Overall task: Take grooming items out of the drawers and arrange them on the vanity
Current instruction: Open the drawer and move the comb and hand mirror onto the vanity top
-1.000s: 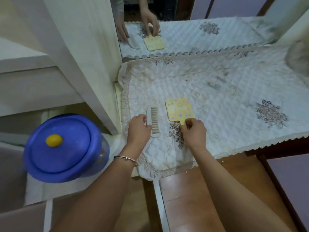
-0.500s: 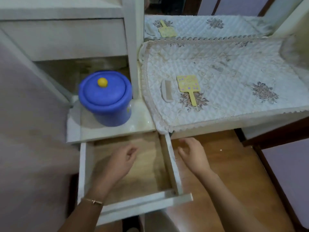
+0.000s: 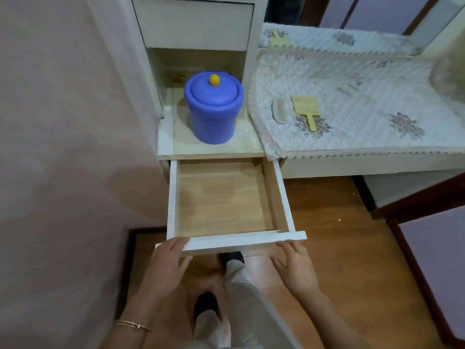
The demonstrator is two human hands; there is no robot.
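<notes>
While the drawer (image 3: 227, 197) sits pulled out at centre frame w/ its bare wooden bottom showing, both hands rest on its white front panel at the lower edge. Left hand (image 3: 164, 264) lies on the panel's left end, fingers (image 3: 176, 244) loosely spread and laid flat over the top edge, not curled round anything. Right hand (image 3: 295, 267) is at the panel's right end, fingers (image 3: 286, 248) spread a little, tips touching the front face just below the rim; it holds nothing. A thin bracelet (image 3: 133, 324) circles the left wrist at lower left.

The grooming items are up on the bench (image 3: 377, 162) at centre right, lying on a quilted white cloth (image 3: 352, 84) w/ lace trim: a white comb (image 3: 278, 110) and, just beside it to the right but apart, a yellow hand mirror (image 3: 305, 108), handle pointing toward the bottom of the frame (its reflection shows in the mirror glass at top).

Above the drawer, in an open cubby, a blue lidded pot (image 3: 214, 109) w/ a yellow knob stands upright on a glossy shelf (image 3: 241, 144). A shut drawer front (image 3: 193, 23) sits above that, top centre. Pink wall (image 3: 63, 147) fills the left side; wood floor (image 3: 339, 248) at lower right, trouser legs and dark shoes at bottom centre.
</notes>
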